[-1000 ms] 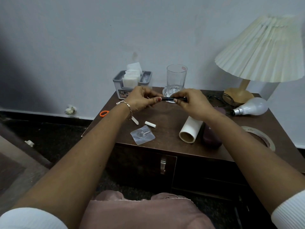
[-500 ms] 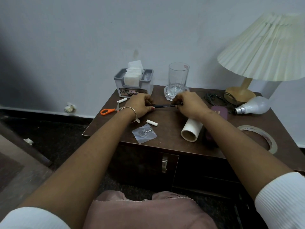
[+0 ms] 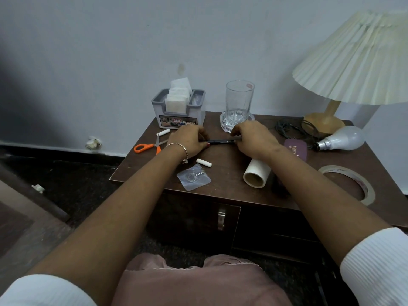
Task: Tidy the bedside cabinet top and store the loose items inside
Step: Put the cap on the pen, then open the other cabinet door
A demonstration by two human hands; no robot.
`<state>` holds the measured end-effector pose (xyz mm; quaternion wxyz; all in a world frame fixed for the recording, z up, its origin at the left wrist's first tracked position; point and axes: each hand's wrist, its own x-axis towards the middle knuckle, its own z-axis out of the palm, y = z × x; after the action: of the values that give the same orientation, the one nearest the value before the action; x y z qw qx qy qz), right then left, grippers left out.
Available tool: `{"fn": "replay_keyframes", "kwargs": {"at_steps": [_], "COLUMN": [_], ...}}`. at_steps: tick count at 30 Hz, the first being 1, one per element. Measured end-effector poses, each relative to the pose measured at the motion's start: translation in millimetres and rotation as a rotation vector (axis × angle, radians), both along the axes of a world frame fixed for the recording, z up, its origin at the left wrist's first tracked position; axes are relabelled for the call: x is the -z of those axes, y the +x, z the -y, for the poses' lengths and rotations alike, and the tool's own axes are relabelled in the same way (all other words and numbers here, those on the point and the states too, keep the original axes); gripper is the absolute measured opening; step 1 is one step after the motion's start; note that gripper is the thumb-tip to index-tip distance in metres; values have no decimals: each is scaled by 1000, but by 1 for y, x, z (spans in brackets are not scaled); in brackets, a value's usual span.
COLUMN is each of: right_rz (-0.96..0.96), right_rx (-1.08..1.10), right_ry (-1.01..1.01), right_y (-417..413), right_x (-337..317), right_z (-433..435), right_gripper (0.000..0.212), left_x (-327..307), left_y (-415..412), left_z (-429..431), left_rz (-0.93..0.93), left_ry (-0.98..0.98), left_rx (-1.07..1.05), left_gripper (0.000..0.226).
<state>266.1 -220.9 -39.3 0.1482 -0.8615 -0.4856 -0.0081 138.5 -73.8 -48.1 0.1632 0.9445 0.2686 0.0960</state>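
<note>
Cabinet top point(image 3: 227, 171) dark wood | wall point(image 3: 110, 62) pale | left hand point(image 3: 189, 140), right hand point(image 3: 254, 140): fingers point(image 3: 202, 138) grip pen point(image 3: 220, 141) ends

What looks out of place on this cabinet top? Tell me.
A loose light bulb lies on its side by the lamp base, next to a tangled black cable. Orange scissors lie near the left edge.

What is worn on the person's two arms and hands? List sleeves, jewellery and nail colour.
The left sleeve and right sleeve are white and ribbed, ending above bare forearms. The left hand has a thin, light beaded bracelet at the wrist and a red-painted nail. The right hand shows no ring, watch or bracelet.
</note>
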Motion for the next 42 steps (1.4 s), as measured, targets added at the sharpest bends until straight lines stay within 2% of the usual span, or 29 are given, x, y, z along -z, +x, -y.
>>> {"fn": "replay_keyframes", "kwargs": {"at_steps": [4,9,13,19,22,26,30,34,38,42], "right_rz": [-27,-75,-94,-115,-106,-118,-148,-148,-110,3], "right_rx": [-36,-128,-233,-379,-416,-390,-340,-283,-183,-47], "right_ry": [82,209,231,251,303,491,589,634,631,575], "right_y": [-7,-25,-47,-86,-103,-128,-149,-168,-188,-207], "right_x": [-4,-7,-8,-6,-3,-3,1,7,16,25], "right_z": [-1,-8,-20,-37,-43,-34,-27,-19,8,51], "right_gripper": [28,27,26,20,26,20,15,14,11,10], "left_x": [-1,-6,-8,-8,-4,-3,-2,7,14,17], "left_y": [-7,-24,-46,-85,-101,-122,-140,-150,-161,-167], "left_z": [-2,0,4,12,19,30,39,44,60,79], "left_rz": [65,176,260,230,223,203,212,235,277,249], "left_ry": [-18,61,80,140,159,194,188,160,133,138], "left_rx": [-18,-87,-133,-197,-236,-276,-212,-98,-32,143], "left_gripper": [29,24,16,19,23,22,23,32,25,25]}}
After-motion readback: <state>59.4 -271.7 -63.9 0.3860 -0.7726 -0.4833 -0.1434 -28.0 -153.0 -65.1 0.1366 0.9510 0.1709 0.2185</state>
